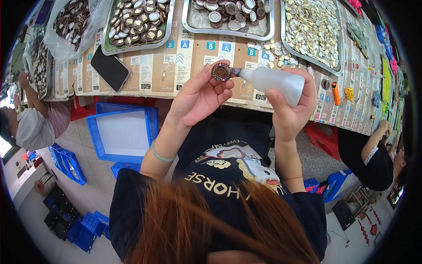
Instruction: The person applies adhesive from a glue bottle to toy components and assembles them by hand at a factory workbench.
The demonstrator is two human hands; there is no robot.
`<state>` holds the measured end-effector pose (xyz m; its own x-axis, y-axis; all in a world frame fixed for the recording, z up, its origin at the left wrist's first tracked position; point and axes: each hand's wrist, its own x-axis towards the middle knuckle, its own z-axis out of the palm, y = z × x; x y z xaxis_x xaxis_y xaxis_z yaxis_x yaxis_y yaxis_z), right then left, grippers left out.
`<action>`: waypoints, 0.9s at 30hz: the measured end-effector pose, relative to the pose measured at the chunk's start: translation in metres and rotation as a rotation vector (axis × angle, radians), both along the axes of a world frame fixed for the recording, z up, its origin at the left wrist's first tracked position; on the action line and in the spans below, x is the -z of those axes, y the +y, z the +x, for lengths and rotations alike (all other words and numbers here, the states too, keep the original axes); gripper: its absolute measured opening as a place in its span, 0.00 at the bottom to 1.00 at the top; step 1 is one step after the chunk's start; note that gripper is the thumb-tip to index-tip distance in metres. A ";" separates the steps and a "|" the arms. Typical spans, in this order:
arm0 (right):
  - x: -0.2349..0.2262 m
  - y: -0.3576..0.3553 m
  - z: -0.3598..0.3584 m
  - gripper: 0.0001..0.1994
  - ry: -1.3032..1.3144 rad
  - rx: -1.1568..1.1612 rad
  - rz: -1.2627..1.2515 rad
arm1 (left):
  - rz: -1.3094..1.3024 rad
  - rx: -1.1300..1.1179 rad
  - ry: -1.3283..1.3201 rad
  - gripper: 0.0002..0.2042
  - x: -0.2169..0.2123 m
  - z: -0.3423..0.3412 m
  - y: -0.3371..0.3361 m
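Note:
Between thumb and fingers, my left hand (195, 97) holds up a small round brown piece (221, 72) with a beaded, multicoloured rim and a hollow brown face. My right hand (293, 103) is wrapped round a translucent white squeeze bottle (281, 83), tilted on its side. The bottle's dark, crusted nozzle (237, 71) points left and meets or nearly meets the rim of the piece; I cannot tell whether they touch. Beyond my hands, one metal tray (228, 33) bears brown round pieces and white discs. Several loose pale pieces (274, 47) lie on the table past the bottle.
The table (149, 75) is covered in printed cardboard. On it are a dark phone (110, 70), a tray of picture-faced pieces (169, 26), a tray of small pale pieces (288, 46), a plastic bag (99, 37) and an orange cutter (336, 93). Blue crates (94, 141) stand left; people sit both sides.

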<state>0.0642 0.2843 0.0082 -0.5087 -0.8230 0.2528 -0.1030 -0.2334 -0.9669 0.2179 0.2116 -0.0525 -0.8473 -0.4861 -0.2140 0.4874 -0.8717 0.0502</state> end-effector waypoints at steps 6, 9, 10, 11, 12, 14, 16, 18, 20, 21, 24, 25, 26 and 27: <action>0.000 0.000 0.001 0.20 -0.047 -0.006 0.007 | 0.007 0.001 -0.006 0.17 0.000 0.000 0.001; 0.001 0.001 0.001 0.19 -0.045 -0.002 0.008 | 0.007 0.004 -0.010 0.17 -0.001 -0.001 0.002; 0.001 0.002 0.000 0.19 -0.032 -0.003 -0.001 | 0.007 0.005 -0.010 0.17 -0.001 -0.001 0.002; 0.001 0.002 0.000 0.19 -0.032 -0.003 0.000 | 0.008 0.004 -0.007 0.17 -0.001 -0.001 0.002; 0.002 0.002 0.000 0.19 -0.027 -0.003 -0.004 | 0.008 0.002 -0.005 0.17 -0.001 -0.001 0.002; 0.002 0.003 -0.001 0.19 -0.022 -0.002 -0.007 | 0.005 0.001 -0.003 0.17 -0.001 -0.001 0.003; 0.001 0.003 -0.001 0.19 -0.022 0.001 -0.006 | 0.003 0.001 -0.002 0.17 -0.001 -0.002 0.003; 0.001 0.004 -0.002 0.19 -0.008 0.005 0.001 | -0.001 0.001 0.002 0.17 0.000 -0.002 0.002; 0.001 0.004 -0.002 0.19 0.005 0.007 0.007 | -0.003 0.000 -0.001 0.17 0.000 -0.002 0.002; 0.001 0.004 -0.002 0.19 -0.009 0.008 0.006 | -0.005 -0.001 -0.004 0.17 0.000 -0.002 0.002; 0.002 0.004 -0.002 0.19 -0.006 0.011 -0.001 | -0.005 -0.005 -0.021 0.17 -0.001 -0.001 0.003; 0.002 0.004 -0.002 0.19 0.011 0.014 -0.006 | -0.005 -0.005 -0.022 0.17 -0.002 0.000 0.003; 0.002 0.004 -0.002 0.19 0.010 0.013 -0.006 | -0.010 -0.014 -0.036 0.17 -0.003 0.001 0.003; 0.002 0.003 -0.002 0.19 0.022 0.012 -0.017 | -0.013 -0.021 -0.050 0.17 -0.002 0.000 0.003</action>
<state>0.0622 0.2876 0.0057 -0.5126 -0.8122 0.2786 -0.1276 -0.2488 -0.9601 0.2181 0.2147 -0.0501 -0.8253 -0.5065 -0.2497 0.5019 -0.8606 0.0865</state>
